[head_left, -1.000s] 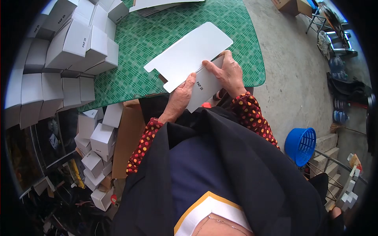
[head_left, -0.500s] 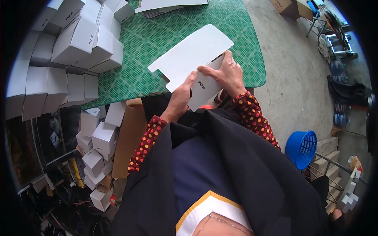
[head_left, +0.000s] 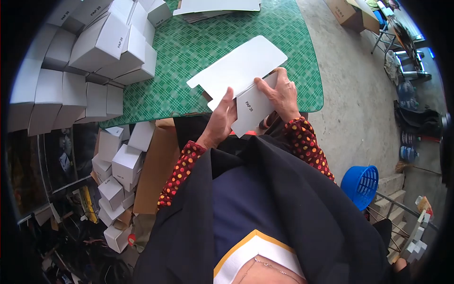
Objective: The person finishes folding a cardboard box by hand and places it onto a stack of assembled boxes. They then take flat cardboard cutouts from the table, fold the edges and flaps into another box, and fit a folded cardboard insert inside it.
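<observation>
A white cardboard piece (head_left: 241, 71), partly folded, lies tilted over the near edge of the green checked table (head_left: 165, 94). Its lower panel, printed "PAP 20", hangs toward my body. My right hand (head_left: 281, 94) grips the fold at the right, with the thumb on top and the fingers over the far end. Against the left end is my left hand (head_left: 221, 118), its thumb raised along the edge and its fingers partly hidden behind the panel.
White boxes (head_left: 101, 47) are stacked at the table's left, with more boxes (head_left: 125, 163) below beside a brown carton (head_left: 153, 170). Flat white sheets (head_left: 217, 5) lie at the far edge. A blue basket (head_left: 359, 187) stands on the floor at right.
My left thumb has lifted from the fold and the left hand has shifted toward the cardboard's end. My right thumb has moved slightly along the fold. The whole view has shifted a little.
</observation>
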Tool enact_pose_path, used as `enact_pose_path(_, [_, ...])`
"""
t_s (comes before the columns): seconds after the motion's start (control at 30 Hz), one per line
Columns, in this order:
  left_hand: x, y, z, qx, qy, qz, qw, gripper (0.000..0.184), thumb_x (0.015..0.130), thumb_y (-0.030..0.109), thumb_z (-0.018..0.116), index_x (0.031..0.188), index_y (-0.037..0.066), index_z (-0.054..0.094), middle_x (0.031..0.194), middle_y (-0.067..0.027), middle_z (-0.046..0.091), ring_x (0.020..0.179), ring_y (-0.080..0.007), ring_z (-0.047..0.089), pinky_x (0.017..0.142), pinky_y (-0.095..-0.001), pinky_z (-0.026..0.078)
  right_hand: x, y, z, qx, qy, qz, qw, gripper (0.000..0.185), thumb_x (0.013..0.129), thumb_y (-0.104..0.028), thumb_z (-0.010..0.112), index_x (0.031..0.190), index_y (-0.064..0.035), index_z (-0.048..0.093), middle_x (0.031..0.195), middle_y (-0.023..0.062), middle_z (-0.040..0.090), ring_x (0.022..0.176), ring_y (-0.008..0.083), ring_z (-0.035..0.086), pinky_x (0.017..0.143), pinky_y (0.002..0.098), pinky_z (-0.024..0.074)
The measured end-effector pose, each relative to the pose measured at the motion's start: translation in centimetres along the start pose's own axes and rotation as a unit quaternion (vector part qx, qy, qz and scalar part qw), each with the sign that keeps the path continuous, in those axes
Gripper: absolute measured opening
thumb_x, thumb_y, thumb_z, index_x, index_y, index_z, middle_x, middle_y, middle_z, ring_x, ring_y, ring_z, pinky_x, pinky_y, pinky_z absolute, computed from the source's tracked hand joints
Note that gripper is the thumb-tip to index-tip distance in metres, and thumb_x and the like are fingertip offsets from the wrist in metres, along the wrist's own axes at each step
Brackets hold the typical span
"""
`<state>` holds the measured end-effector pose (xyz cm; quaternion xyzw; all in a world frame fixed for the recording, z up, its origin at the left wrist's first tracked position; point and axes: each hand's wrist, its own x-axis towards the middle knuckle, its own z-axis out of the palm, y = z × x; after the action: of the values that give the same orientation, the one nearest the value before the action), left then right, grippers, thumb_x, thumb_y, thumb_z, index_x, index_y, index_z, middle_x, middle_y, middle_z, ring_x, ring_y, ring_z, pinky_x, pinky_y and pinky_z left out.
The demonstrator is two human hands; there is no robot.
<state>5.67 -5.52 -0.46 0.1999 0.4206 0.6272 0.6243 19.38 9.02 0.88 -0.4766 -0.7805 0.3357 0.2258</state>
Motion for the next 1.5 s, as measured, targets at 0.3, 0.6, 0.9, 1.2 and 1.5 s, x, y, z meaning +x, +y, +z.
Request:
enact_pose_path(0.3, [-0.6,1.6,-4.2,-0.352,-0.192,0.091,0.912,0.101,0.088,0.078,0.052,0.157,0.009,0.030,0.158,-0.0167,0.039,0.143,-0.0319,0.040,0.118,-0.0501,0.030,-2.0,1.0,-1.3,0.274,-0.002,-0.037,0.961,0.041,0.097,-0.033,0.067,0.118,-0.0024,0.049,0.093,0.0115,0.061,0.077,0.0181,0.060,0.068,0.0277,0.0524])
enact_pose_path(0.6, [1.0,7.0,-1.8,-0.030,0.146,0.055,0.987,0.064,0.101,0.050,0.058,0.143,0.002,0.050,0.130,-0.0135,0.064,0.104,-0.0201,0.067,0.086,-0.0282,0.054,-2.5,1.8,0.5,0.357,-0.010,-0.097,0.929,0.042,0.095,-0.028,0.070,0.122,-0.0037,0.048,0.097,0.0078,0.060,0.083,0.0159,0.058,0.076,0.0279,0.0512])
enact_pose_path(0.9, [-1.8,9.5,-1.4,0.337,0.105,0.252,0.901,0.031,0.103,0.028,0.060,0.097,-0.001,0.069,0.089,-0.0040,0.069,0.073,-0.0099,0.061,0.063,-0.0214,0.048,-1.6,1.2,-2.8,0.317,0.177,-0.112,0.925,0.047,0.098,-0.032,0.066,0.131,-0.0038,0.049,0.118,0.0110,0.058,0.110,0.0214,0.055,0.096,0.0349,0.0438])
enact_pose_path(1.2, [-1.0,8.0,0.1,0.346,0.007,0.152,0.926,0.024,0.101,0.022,0.062,0.101,-0.001,0.069,0.085,-0.0046,0.069,0.074,-0.0103,0.060,0.064,-0.0202,0.045,-1.2,-2.3,-5.5,-0.032,0.265,-0.279,0.922,0.041,0.094,-0.040,0.066,0.116,-0.0049,0.062,0.116,0.0098,0.062,0.115,0.0289,0.054,0.107,0.0437,0.0371])
enact_pose_path(1.5, [-0.5,3.4,0.4,0.237,0.056,0.103,0.964,0.025,0.100,0.021,0.061,0.109,-0.001,0.067,0.089,-0.0061,0.070,0.074,-0.0105,0.060,0.065,-0.0200,0.046,-1.2,-1.9,-2.3,-0.209,0.171,-0.211,0.939,0.063,0.087,-0.057,0.068,0.124,-0.0065,0.059,0.110,0.0134,0.063,0.109,0.0301,0.053,0.107,0.0484,0.0318])
